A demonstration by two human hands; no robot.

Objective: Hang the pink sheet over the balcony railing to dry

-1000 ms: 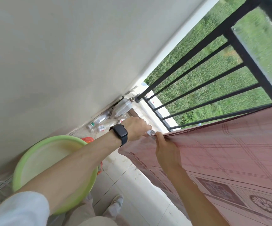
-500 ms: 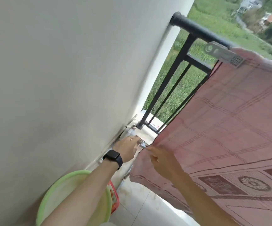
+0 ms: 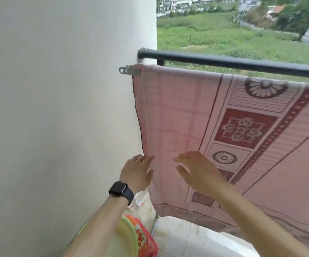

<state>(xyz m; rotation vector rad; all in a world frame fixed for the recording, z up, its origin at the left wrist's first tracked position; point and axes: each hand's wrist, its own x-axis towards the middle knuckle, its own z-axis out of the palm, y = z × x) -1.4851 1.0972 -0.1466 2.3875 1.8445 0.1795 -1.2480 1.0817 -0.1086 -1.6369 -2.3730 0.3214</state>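
Observation:
The pink sheet (image 3: 177, 112), with dark red flower and square patterns, hangs down from just below the black balcony railing (image 3: 224, 62), its left edge close to the white wall. My left hand (image 3: 136, 172), with a black watch on the wrist, touches the sheet's lower left edge with straight fingers. My right hand (image 3: 196, 171) hovers with spread, relaxed fingers in front of the lower part of the sheet and grips nothing. The railing's bars are hidden behind the cloth.
A white wall (image 3: 57, 108) fills the left side, with a metal bracket (image 3: 129, 71) fixed beside the sheet's top corner. A green basin (image 3: 127, 236) and a red basket (image 3: 146, 240) sit on the tiled floor below my left arm. Fields and buildings lie beyond.
Both hands have let go of the sheet's lower corner and opened. My view has lifted, so the top rail and the hanging sheet now show upright.

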